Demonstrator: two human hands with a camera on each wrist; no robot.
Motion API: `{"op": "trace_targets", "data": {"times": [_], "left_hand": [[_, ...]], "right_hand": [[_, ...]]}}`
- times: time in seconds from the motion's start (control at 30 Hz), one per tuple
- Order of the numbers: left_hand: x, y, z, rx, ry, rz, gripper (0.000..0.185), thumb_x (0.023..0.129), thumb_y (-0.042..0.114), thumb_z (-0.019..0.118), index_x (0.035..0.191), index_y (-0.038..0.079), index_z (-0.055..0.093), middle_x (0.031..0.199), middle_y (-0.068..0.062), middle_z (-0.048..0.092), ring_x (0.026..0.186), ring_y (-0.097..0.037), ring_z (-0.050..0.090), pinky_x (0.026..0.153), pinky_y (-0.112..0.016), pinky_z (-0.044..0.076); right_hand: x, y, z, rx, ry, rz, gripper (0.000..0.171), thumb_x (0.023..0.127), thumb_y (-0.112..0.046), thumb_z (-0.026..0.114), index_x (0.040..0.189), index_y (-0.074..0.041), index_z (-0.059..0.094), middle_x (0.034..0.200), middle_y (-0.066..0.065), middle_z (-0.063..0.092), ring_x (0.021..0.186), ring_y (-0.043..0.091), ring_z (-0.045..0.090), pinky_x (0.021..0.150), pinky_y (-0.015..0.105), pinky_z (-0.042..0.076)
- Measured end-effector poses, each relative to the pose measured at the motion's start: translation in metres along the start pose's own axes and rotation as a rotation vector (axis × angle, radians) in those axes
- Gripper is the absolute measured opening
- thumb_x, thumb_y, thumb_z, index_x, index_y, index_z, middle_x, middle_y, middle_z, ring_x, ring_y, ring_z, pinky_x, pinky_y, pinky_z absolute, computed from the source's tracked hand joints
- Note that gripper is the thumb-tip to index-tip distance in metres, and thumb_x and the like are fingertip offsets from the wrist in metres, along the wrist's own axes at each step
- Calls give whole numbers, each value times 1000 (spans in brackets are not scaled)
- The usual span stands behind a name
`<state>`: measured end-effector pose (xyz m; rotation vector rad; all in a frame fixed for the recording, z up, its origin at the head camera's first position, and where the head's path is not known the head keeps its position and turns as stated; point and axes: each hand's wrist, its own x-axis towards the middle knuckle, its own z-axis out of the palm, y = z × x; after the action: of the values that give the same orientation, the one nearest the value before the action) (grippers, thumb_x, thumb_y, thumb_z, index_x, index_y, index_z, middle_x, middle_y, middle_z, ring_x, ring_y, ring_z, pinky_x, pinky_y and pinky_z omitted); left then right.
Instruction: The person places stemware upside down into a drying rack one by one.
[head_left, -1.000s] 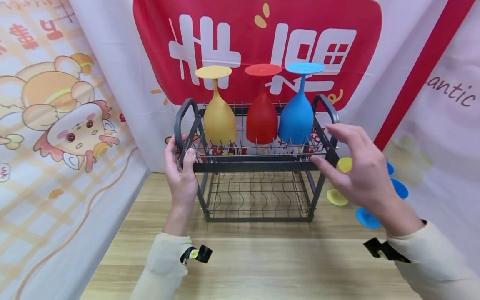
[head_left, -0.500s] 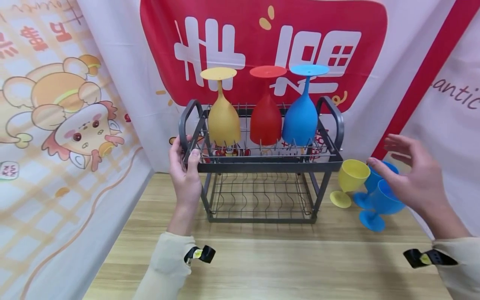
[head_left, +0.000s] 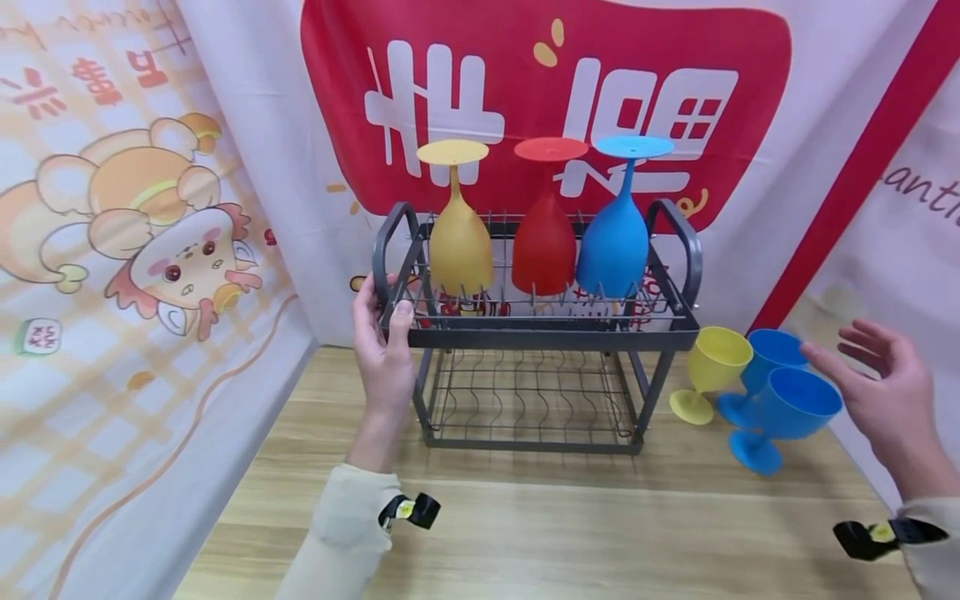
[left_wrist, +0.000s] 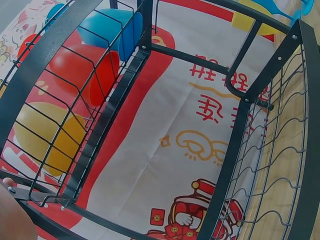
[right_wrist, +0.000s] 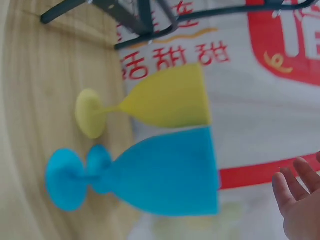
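Note:
My left hand (head_left: pixel 384 354) grips the left end of the upper tier of a dark metal dish rack (head_left: pixel 540 340), thumb over the front corner. On that tier a yellow goblet (head_left: pixel 460 246), a red goblet (head_left: pixel 545 250) and a blue goblet (head_left: pixel 615 246) stand upside down in a row. Right of the rack, upright on the table, are another yellow goblet (head_left: pixel 717 358) and two blue goblets, the nearer blue one (head_left: pixel 797 404) in front. Beside its rim hovers my right hand (head_left: pixel 888 392), holding nothing, fingers loosely bent; the right wrist view shows it apart from the cups.
The rack's lower tier (head_left: pixel 525 392) has wavy wires and bears no goblets. A wooden table (head_left: pixel 540 525) lies under everything. Printed cloth (head_left: pixel 352 100) hangs behind and at both sides, close to the goblets on the right.
My right hand has left the rack's right end and moved right, to beside the upright blue goblets. My left hand keeps its grip on the rack. The head view has shifted slightly.

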<state>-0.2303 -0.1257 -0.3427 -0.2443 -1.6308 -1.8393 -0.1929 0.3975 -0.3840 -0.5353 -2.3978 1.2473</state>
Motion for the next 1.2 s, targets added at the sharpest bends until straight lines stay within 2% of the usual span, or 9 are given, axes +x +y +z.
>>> {"op": "trace_targets", "data": {"times": [0.07, 0.17, 0.33, 0.57, 0.67, 0.83, 1.03, 1.2], "left_hand": [[-1, 0, 1, 3, -3, -1, 53, 105, 15, 57, 157, 12, 44, 153, -14, 55, 143, -32, 53, 117, -37, 46], [-1, -1, 2, 9, -5, -6, 52, 105, 15, 58, 156, 13, 45, 152, -14, 56, 139, -26, 55, 117, -37, 46], [-2, 0, 2, 11, -2, -10, 52, 105, 16, 58, 156, 15, 45, 152, -14, 56, 137, -20, 57, 117, -40, 46], [-2, 0, 2, 1, -10, -11, 53, 106, 17, 58, 157, 15, 43, 154, -13, 55, 144, -28, 54, 121, -43, 44], [-1, -1, 1, 0, -9, -16, 54, 106, 18, 58, 157, 16, 43, 155, -12, 55, 145, -31, 52, 122, -44, 44], [-1, -1, 1, 4, -4, -13, 53, 106, 18, 58, 157, 16, 44, 154, -12, 55, 143, -29, 54, 121, -44, 44], [0, -1, 1, 8, -3, -9, 52, 105, 16, 58, 156, 15, 45, 154, -14, 55, 140, -23, 56, 121, -43, 44], [0, -1, 1, 5, -1, -3, 53, 105, 17, 58, 156, 15, 45, 154, -16, 54, 140, -21, 56, 121, -43, 44]], "right_hand": [[3, 11, 1, 6, -3, 38, 86, 102, -50, 65, 170, -37, 14, 179, 6, 21, 164, 37, 24, 129, 54, 33], [5, 26, 3, 22, -12, 79, 89, 102, -50, 65, 171, -34, 10, 180, 9, 16, 165, 40, 18, 131, 60, 27], [8, 49, 12, 43, -52, 108, 97, 101, -50, 66, 172, -29, 3, 180, 16, 8, 165, 45, 11, 130, 67, 22], [8, 76, 26, 79, -119, 152, 108, 98, -52, 70, 171, -27, -6, 179, 21, 2, 163, 53, 6, 125, 72, 25], [7, 85, 34, 91, -132, 175, 111, 97, -53, 71, 171, -24, -6, 178, 23, 1, 161, 55, 9, 125, 72, 27], [2, 95, 49, 128, -127, 237, 114, 94, -52, 75, 170, -23, -5, 178, 21, 7, 160, 49, 15, 129, 68, 25], [-2, 108, 62, 162, -103, 331, 118, 92, -54, 77, 170, -29, -6, 181, 13, 3, 166, 44, 8, 132, 66, 17], [-3, 115, 68, 228, -94, 372, 117, 91, -53, 78, 170, -33, -6, 181, 9, 0, 167, 41, 4, 133, 64, 12]]}}
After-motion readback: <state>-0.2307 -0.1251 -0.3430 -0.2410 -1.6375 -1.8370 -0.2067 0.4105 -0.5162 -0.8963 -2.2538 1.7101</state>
